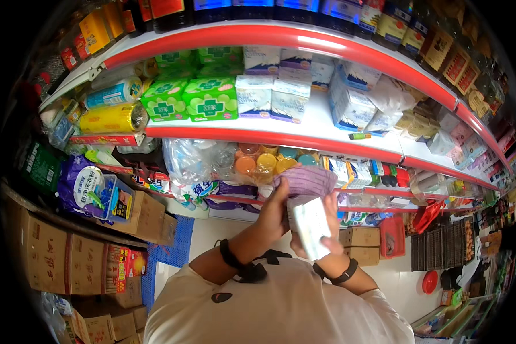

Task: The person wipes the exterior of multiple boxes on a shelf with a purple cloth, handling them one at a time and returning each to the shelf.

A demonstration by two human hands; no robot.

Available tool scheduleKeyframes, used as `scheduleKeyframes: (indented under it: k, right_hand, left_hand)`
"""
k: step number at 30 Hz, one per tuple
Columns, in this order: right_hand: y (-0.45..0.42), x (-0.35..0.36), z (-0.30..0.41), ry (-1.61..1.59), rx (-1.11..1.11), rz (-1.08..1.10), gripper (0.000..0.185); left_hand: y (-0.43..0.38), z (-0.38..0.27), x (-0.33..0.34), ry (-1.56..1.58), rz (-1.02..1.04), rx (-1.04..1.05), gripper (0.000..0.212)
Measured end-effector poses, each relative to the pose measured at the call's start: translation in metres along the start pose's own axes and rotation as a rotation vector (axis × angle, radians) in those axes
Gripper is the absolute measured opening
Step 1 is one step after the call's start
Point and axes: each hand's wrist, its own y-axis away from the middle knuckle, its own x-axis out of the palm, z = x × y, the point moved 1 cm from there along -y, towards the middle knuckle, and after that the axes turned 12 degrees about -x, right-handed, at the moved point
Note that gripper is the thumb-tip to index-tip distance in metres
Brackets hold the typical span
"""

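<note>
My left hand [273, 213] grips a purple striped cloth [307, 180] by its left side, with the thumb on top. My right hand [333, 243] is closed around a small white box or packet [313, 228] that bears faint print, just below the cloth. Part of the cloth hangs down behind the packet, and whether the right fingers also touch it I cannot tell. Both hands are in front of my chest, before the shelves. On the middle shelf stand green packs [210, 99] and white-and-blue cotton packs [290, 101]; a small green item [359, 136] lies near its edge.
Red-edged shelves [241, 134] curve across the view, with bottles on the top one. Wrapped jars [266, 161] stand lower down. At left are cardboard boxes [47, 253] and a purple detergent bag [79, 185]; at right, a red basket [392, 236] and dark crates [438, 245] on the floor.
</note>
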Motion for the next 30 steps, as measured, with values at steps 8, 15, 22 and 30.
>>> scheduleKeyframes:
  k: [8,15,22,30]
  right_hand:
    - [-0.035,0.086,-0.016,-0.815,0.445,0.098,0.091]
    - [-0.07,0.137,0.019,-1.331,0.91,-0.08,0.084]
    - [-0.111,0.131,0.022,-0.438,-0.155,-0.104,0.084]
    - [-0.118,0.039,0.044,-0.265,-0.206,0.201,0.076]
  left_hand:
    - [0.052,-0.043,-0.061,-0.003,0.025,-0.035,0.06]
    - [0.123,-0.129,-0.06,-0.081,-0.217,0.363,0.057]
    - [0.147,-0.153,-0.003,-1.576,-0.13,0.872,0.062]
    - [0.067,-0.029,-0.01,0.153,0.404,0.034,0.054]
